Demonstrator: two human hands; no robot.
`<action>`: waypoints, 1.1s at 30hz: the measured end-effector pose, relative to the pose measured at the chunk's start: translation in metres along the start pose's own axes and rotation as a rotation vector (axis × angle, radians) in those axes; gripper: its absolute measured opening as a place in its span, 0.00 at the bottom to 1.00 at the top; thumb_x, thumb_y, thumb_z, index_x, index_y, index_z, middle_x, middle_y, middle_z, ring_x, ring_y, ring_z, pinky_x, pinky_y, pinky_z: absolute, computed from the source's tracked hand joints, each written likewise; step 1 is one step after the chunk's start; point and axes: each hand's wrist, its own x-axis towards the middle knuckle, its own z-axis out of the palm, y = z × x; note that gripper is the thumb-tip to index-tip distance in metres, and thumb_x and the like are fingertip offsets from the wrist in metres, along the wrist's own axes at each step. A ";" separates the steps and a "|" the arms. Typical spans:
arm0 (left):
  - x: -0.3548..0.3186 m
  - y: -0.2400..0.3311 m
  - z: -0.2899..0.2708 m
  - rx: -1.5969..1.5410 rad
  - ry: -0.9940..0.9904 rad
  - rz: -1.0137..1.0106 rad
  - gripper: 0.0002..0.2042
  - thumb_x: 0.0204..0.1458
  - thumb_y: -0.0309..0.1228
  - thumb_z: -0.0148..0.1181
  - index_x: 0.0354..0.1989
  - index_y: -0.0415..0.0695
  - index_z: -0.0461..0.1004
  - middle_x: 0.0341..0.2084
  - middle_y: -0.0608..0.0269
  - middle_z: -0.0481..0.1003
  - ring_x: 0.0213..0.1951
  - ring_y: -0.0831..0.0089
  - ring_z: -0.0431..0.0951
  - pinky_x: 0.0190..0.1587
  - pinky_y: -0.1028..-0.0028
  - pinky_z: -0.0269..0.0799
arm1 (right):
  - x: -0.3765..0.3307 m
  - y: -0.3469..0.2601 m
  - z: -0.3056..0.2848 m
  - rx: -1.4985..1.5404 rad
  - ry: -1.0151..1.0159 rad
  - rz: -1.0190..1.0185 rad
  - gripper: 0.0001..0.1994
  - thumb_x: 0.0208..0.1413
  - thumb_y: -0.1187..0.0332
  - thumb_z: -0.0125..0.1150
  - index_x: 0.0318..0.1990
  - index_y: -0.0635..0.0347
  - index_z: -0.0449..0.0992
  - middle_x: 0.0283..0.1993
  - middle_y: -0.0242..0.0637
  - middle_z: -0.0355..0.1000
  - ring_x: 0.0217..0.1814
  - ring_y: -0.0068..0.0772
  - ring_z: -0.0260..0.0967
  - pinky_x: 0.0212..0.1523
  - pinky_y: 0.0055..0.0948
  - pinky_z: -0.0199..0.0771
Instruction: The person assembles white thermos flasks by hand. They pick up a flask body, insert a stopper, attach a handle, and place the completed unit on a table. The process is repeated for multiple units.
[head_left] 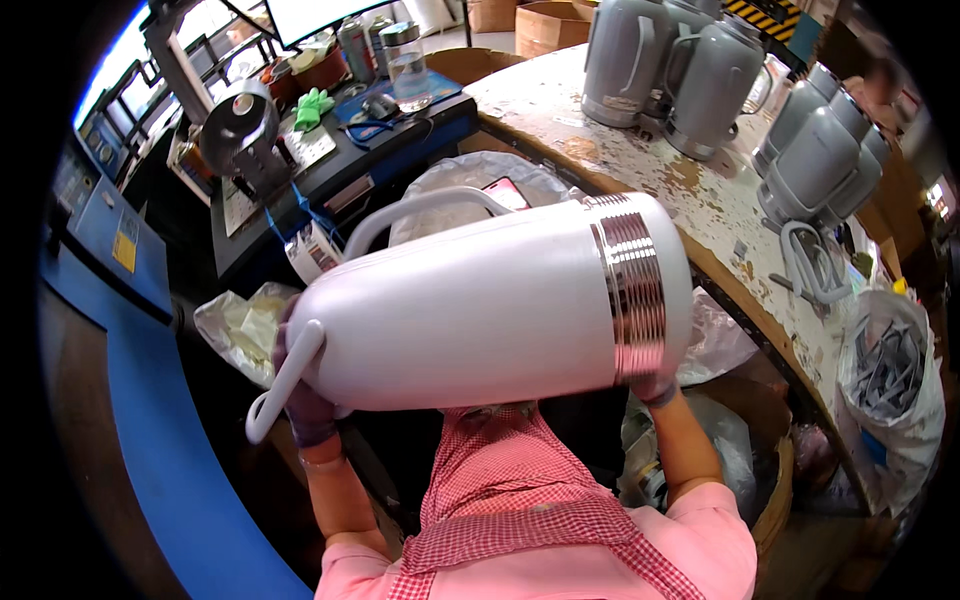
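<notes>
A large white vacuum jug [470,310] lies on its side in the air before my chest, with a shiny ribbed silver band [635,295] round its right end. Its long curved handle [420,208] points away from me, and a white loop [287,380] sticks out at the left end. My left hand [312,412], in a purple glove, grips that left end; the jug hides part of its fingers. Under the banded end, my right hand [655,388] bears the jug from below, its fingers mostly hidden behind it.
Several grey jugs [715,90] stand on the worn white table [690,190] at the right, with loose grey handles [815,265] near its edge. A bag of grey parts [890,370] hangs at the far right. At left are a blue machine [130,350] and a black desk [350,165].
</notes>
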 end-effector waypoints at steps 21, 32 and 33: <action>0.027 0.152 -0.006 -0.456 0.054 -0.121 0.44 0.52 0.60 0.60 0.71 0.49 0.50 0.68 0.53 0.54 0.66 0.49 0.61 0.65 0.52 0.59 | 0.050 -0.052 0.006 0.534 -0.074 0.303 0.34 0.61 0.46 0.56 0.61 0.69 0.64 0.49 0.36 0.73 0.49 0.24 0.71 0.51 0.27 0.70; 0.009 0.050 0.048 -0.450 0.168 0.049 0.49 0.52 0.59 0.61 0.73 0.49 0.41 0.71 0.51 0.51 0.67 0.55 0.59 0.68 0.52 0.56 | 0.044 -0.104 0.005 0.191 -0.142 -0.296 0.35 0.24 0.63 0.85 0.42 0.55 0.67 0.56 0.50 0.71 0.67 0.59 0.64 0.63 0.52 0.65; 0.013 0.051 0.049 -0.432 0.149 0.071 0.48 0.52 0.59 0.60 0.73 0.49 0.41 0.70 0.51 0.51 0.67 0.55 0.59 0.68 0.52 0.57 | 0.047 -0.111 0.007 0.129 -0.163 -0.381 0.35 0.23 0.63 0.85 0.40 0.55 0.66 0.55 0.51 0.72 0.68 0.62 0.62 0.63 0.54 0.64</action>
